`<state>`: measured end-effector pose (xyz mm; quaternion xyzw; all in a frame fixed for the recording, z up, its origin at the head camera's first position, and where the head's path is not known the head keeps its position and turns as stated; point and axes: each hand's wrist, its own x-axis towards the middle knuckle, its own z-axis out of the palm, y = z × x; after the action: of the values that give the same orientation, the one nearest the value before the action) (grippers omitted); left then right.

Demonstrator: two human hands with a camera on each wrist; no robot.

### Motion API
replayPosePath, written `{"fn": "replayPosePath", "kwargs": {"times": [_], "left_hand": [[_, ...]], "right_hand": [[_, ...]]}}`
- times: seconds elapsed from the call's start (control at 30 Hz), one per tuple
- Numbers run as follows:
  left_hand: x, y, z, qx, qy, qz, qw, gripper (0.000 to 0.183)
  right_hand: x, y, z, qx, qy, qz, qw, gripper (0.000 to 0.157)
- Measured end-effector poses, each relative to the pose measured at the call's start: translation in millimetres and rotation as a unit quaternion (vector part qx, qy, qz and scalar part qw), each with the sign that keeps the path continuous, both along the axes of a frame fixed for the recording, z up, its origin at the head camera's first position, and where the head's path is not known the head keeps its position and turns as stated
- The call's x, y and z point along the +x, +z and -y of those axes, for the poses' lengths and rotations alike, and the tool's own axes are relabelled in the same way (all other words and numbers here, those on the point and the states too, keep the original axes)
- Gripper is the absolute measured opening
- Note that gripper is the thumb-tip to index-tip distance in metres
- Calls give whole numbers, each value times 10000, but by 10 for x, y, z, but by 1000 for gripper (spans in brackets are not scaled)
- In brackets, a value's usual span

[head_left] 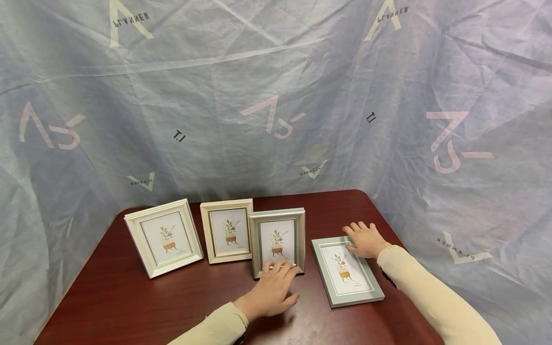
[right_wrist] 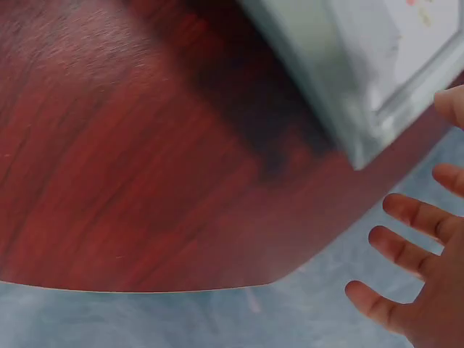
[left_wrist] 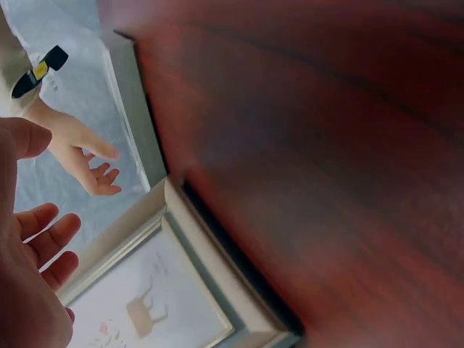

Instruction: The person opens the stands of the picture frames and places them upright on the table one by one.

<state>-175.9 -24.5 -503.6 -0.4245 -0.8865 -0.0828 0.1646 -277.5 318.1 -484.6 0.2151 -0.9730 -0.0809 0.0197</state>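
Note:
A grey-green picture frame (head_left: 325, 282) with a plant print lies face up or leans far back on the right of the table. My right hand (head_left: 365, 242) is at its upper right edge, fingers spread, the thumb (right_wrist: 451, 105) right by the rim in the right wrist view. A champagne-silver picture frame (head_left: 255, 249) stands upright in the middle. My left hand (head_left: 269, 292) is in front of its lower edge with loosely bent fingers and nothing in its grasp; the hand overlaps the frame's bottom in the head view.
Left of the middle stand a cream picture frame (head_left: 206, 235) and a white picture frame (head_left: 142, 247), the white one angled. All are on a dark red wooden table (head_left: 172, 306) with rounded back corners. A grey-blue printed cloth (head_left: 241, 158) hangs behind and at both sides.

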Motion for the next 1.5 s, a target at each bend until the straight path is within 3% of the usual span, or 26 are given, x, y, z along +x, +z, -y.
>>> {"fn": "replayPosePath", "kwargs": {"times": [0.2,0.5,1.0,1.27,1.5], "left_hand": [[41,-72,-79,-151,-190,-133,9996,54],[116,-113,-159,-401,-393,-101,9984,49],[115,-115,-162,-225,-320,-34,9992,45],[113,-121,-151,-182,-303,-109,9993,43],[105,-121,-160,-94,-289,-188,9994,43]], "right_hand": [[-65,-132,-100,178,-261,296,9991,54],[-81,-188,-72,307,-236,355,9986,43],[-152,-252,-74,333,-74,211,9992,29],[-159,-279,-55,201,7,416,9989,29],[-182,-282,-79,500,328,-10,9982,23]]}}
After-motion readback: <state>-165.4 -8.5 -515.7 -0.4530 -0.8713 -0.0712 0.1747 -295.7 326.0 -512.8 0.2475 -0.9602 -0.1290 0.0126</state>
